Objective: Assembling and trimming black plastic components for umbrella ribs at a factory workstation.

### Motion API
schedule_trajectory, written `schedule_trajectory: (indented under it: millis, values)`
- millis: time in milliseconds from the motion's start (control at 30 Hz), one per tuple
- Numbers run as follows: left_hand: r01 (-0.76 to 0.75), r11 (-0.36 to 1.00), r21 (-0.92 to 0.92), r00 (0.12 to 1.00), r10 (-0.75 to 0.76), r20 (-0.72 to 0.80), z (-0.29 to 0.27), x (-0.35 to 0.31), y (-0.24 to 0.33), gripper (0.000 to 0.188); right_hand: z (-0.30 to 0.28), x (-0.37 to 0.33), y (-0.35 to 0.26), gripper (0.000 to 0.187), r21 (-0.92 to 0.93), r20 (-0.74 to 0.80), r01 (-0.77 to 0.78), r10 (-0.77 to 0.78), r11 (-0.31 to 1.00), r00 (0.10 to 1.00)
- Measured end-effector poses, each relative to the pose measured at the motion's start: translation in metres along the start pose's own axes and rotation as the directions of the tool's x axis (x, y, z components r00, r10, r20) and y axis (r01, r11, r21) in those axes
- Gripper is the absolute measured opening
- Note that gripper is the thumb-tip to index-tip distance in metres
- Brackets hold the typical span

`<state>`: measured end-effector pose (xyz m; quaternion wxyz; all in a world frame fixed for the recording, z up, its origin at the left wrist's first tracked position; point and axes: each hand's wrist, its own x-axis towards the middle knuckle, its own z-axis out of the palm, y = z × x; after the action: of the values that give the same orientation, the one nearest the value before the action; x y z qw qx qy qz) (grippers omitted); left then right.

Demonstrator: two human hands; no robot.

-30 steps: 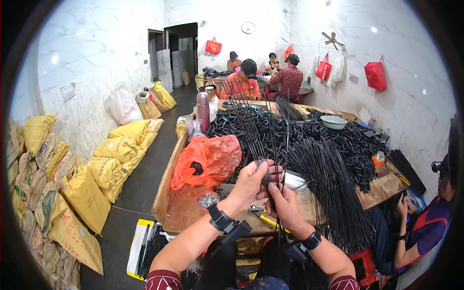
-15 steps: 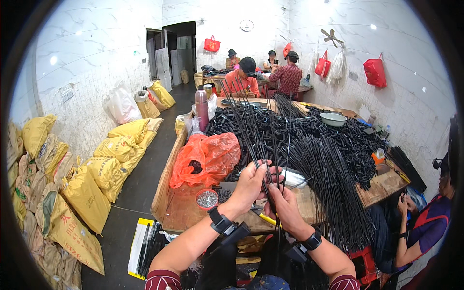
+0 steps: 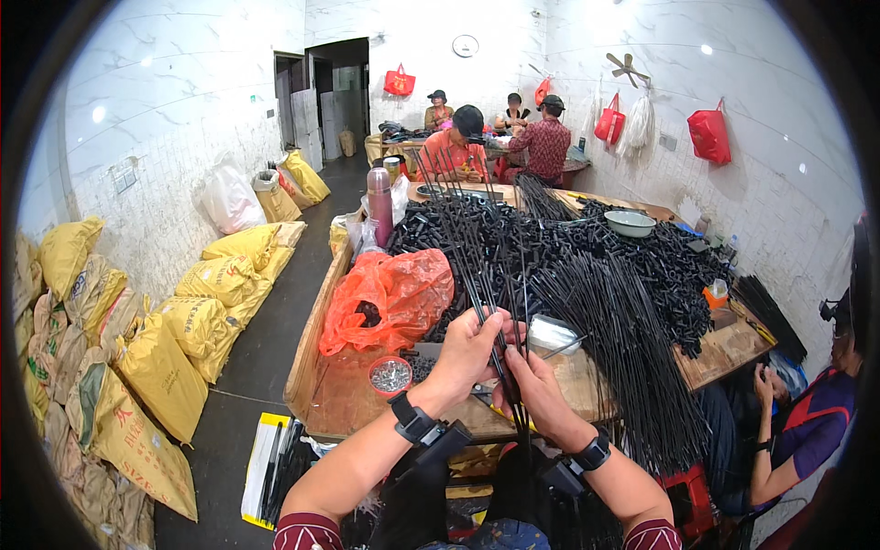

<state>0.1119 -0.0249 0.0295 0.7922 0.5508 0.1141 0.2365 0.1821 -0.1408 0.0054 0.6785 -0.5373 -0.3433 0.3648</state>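
Over the near edge of the wooden table [image 3: 341,408], both my hands grip a loose bundle of long thin black rods [image 3: 463,243]. My left hand [image 3: 467,353] is closed, its thumb pressed against the rods at their middle. Just right and slightly lower, my right hand [image 3: 539,385] is closed on them too, fingers partly hidden behind. The rods fan out at their far ends and hang below my hands toward my lap. A large heap of similar rods [image 3: 632,357] lies to the right, hanging over the edge. A clear plastic packet [image 3: 555,335] lies behind my right hand.
Short black tubular parts [image 3: 665,270] are heaped across the table beside a red plastic bag [image 3: 394,293]. A red bowl [image 3: 374,383] holds small metal pieces. A pink flask [image 3: 379,202] stands at the left edge. Yellow sacks [image 3: 165,376] line the left wall. A person [image 3: 807,431] sits at right.
The rods between my hands are gathered closer together than before. My left fingers have curled in more tightly, and both hands have shifted only slightly.
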Motion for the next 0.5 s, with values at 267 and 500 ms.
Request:
schedule_trajectory:
  millis: [267,500]
  values:
    - [0.013,0.996,0.083,0.997,-0.019,0.069,-0.001,-0.003,0.003,0.024,-0.005,0.001,-0.003,0.037,-0.109,0.093,-0.048,0.058,0.993,0.994]
    - [-0.199,0.972,0.122,0.973,0.210,-0.090,-0.023,0.019,-0.016,0.017,-0.041,0.027,-0.028,0.048,-0.242,0.084,0.065,-0.046,0.968,0.995]
